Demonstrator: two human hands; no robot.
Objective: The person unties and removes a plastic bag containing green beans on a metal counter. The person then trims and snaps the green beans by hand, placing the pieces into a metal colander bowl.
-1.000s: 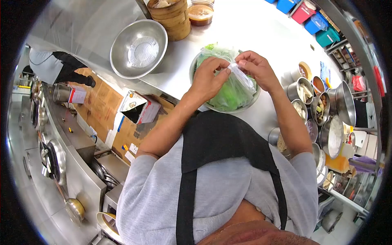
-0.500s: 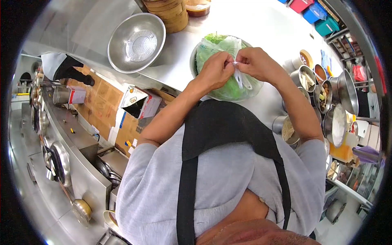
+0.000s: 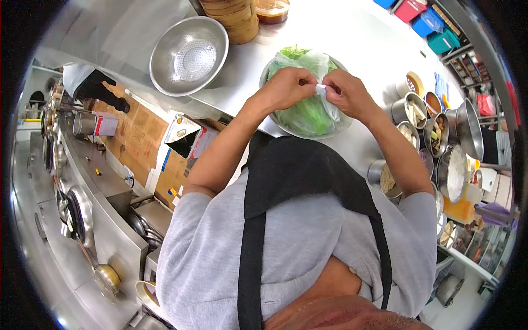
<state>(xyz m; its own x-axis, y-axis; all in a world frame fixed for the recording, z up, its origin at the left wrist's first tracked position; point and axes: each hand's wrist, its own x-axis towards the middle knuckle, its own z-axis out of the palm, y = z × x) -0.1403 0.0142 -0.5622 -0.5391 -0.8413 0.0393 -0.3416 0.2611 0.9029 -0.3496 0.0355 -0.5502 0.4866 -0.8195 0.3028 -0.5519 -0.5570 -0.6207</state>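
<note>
A thin, see-through plastic bag (image 3: 308, 118) full of green leafy vegetables rests in a round metal bowl (image 3: 263, 82) on the steel table. Leaves (image 3: 294, 52) show past the bag at the bowl's far side. My left hand (image 3: 287, 89) pinches the bag's gathered top from the left, with thumb and fingers together. Opposite it, my right hand (image 3: 352, 96) grips the same twisted white plastic. The two hands nearly touch above the bowl. Whether the twist is a finished knot, I cannot tell.
A perforated metal colander (image 3: 190, 55) stands left of the bowl, beside bamboo steamers (image 3: 236, 22) and a tub of brown sauce (image 3: 272, 11). Several metal containers of ingredients (image 3: 415, 110) crowd the right side. At far left, another person (image 3: 91, 88) stands near the stove counter.
Both hands have stayed at the bag's top and shifted slightly. The loose plastic ends that hung below the fingers are now drawn up into a small white bunch between them.
</note>
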